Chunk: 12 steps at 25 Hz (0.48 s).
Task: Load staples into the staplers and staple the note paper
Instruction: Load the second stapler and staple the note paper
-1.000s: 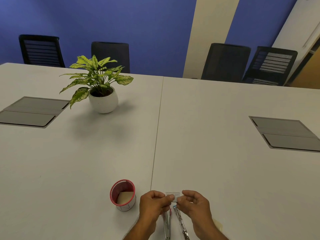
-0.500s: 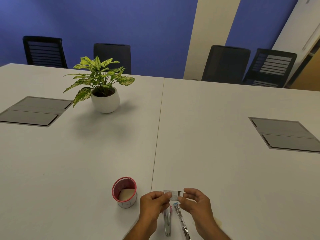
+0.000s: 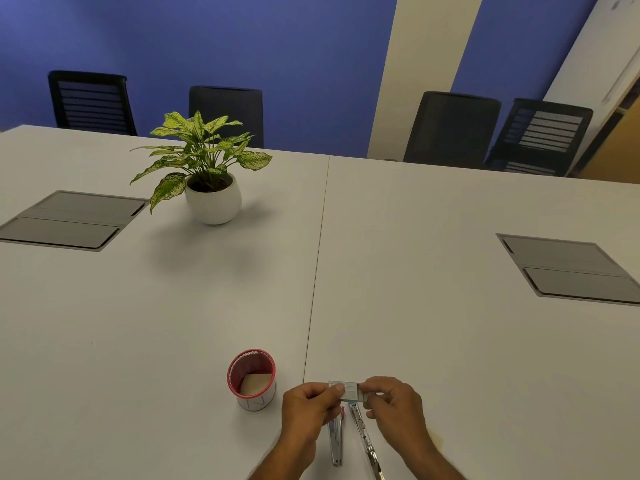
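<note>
Near the table's front edge my left hand [image 3: 309, 409] and my right hand [image 3: 394, 403] pinch the two ends of a small flat staple box [image 3: 347, 390] and hold it just above the table. Below it two staplers lie side by side. The left stapler [image 3: 336, 441] has a red tip and is partly under my left hand. The right stapler [image 3: 364, 441] has a blue tip and lies opened out, metal rail showing. A pale yellow note paper [image 3: 437, 439] peeks out beside my right wrist.
A red-rimmed cup [image 3: 251, 381] with paper inside stands left of my hands. A potted plant [image 3: 207, 174] sits far left of centre. Grey cable hatches [image 3: 74, 220] [image 3: 571, 268] are set into the white table [image 3: 415, 323]. Black chairs [image 3: 450, 126] line the far edge.
Both hands keep their pinch on the staple box and have edged slightly apart. The staplers have not moved.
</note>
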Available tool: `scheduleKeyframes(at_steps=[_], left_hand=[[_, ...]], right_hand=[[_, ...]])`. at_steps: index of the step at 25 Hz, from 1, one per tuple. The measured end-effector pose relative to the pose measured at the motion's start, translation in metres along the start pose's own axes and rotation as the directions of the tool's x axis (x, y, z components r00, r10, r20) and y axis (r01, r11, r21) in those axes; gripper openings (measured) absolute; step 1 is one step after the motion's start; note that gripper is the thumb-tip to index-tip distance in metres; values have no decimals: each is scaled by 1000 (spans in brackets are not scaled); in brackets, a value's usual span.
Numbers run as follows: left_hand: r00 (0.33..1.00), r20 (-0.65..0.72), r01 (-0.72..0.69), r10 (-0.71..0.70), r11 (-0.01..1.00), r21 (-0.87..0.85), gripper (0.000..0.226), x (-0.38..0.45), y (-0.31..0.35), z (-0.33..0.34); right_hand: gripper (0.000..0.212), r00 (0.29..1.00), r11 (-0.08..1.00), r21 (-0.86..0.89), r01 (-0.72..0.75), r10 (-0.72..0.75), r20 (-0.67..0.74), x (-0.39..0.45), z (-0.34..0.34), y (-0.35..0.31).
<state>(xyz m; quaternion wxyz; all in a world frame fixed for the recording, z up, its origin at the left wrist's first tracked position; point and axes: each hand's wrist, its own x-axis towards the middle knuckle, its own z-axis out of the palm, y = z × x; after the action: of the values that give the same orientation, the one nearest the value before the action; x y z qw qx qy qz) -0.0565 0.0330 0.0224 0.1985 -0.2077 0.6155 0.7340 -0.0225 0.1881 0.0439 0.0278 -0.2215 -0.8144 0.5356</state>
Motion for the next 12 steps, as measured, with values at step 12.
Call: scheduleKeyframes(at_steps=[12], left_hand=[[999,34,-14,14,1000,1,7,0,0,-3]], right_hand=[[18,998,986,-164,-9,20,63,4,-9,-10]])
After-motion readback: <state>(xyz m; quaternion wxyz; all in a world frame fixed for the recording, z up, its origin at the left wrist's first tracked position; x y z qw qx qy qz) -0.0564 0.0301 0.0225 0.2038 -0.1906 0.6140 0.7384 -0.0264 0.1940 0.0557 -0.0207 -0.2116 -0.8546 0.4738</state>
